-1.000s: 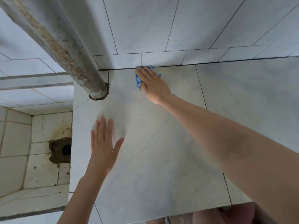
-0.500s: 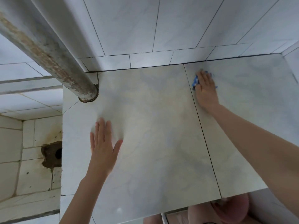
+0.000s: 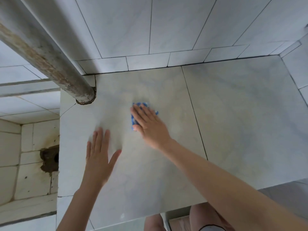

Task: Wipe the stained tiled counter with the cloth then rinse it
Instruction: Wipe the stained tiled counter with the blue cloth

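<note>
1. We press our right hand [image 3: 148, 125] flat on the blue cloth [image 3: 140, 108]. The fingers are spread out and lie on top of it, pushing down, not curled around it.
2. The cloth sits under our fingers, near the middle of the big tile on the desk [image 3: 241, 114]. Only its far edge, at 12 o'clock from the hand, and its edge at 9 o'clock peek out.
3. Our left hand [image 3: 100, 154] lies flat and open on the desk with nothing in it. It is at about 8 o'clock from the cloth, near but not touching. We think it is there to hold us steady.
4. The old pipe [image 3: 50, 60] goes into the desk at about 10 o'clock from the cloth, a bit away.
5. We think we are in the middle of the wiping part. The tile looks dull and a little yellow around the cloth, so it may not be clean yet. It is hard to tell which bits are wiped.
6. The tile at 3 o'clock, past the dark line, and the near edge at 6 o'clock may need a wipe too.
7. The rinse is not done yet. We see no tap and no water here.
</note>
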{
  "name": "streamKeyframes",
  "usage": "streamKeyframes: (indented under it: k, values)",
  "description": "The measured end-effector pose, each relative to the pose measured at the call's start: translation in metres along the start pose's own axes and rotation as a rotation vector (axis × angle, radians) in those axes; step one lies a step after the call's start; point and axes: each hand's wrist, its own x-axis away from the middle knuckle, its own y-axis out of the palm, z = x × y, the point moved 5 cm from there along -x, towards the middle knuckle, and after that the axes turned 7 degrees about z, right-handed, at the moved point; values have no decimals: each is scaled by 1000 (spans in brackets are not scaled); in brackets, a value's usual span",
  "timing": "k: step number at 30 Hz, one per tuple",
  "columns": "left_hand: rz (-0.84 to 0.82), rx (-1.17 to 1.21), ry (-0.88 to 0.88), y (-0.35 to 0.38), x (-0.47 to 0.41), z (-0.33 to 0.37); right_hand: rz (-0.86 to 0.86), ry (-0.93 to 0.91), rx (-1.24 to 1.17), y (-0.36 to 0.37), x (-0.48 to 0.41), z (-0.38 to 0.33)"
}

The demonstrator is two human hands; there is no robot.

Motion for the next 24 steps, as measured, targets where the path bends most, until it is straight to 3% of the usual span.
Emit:
streamKeyframes:
  k: [2, 7, 11, 16, 19, 22, 24]
  values:
    - [-3, -6, 2, 0, 0, 0, -9, 85, 91, -9, 0, 42]
    - [7, -7, -6, 0, 1, 2, 26, 505, 124, -57, 33, 174]
    - [9, -1, -8, 1, 5, 2, 69, 683, 140, -60, 42, 167]
    - [6, 15, -9, 2, 15, 2, 94, 323, 64, -17, 27, 40]
    - [6, 15, -16, 3, 20, 1, 24, 138, -3, -2, 52, -27]
    - [9, 31, -38, 5, 21, 4, 19, 38, 19, -5, 70, -20]
    - [10, 42, -44, 7, 22, 10, 12, 72, 61, -14, 76, 13]
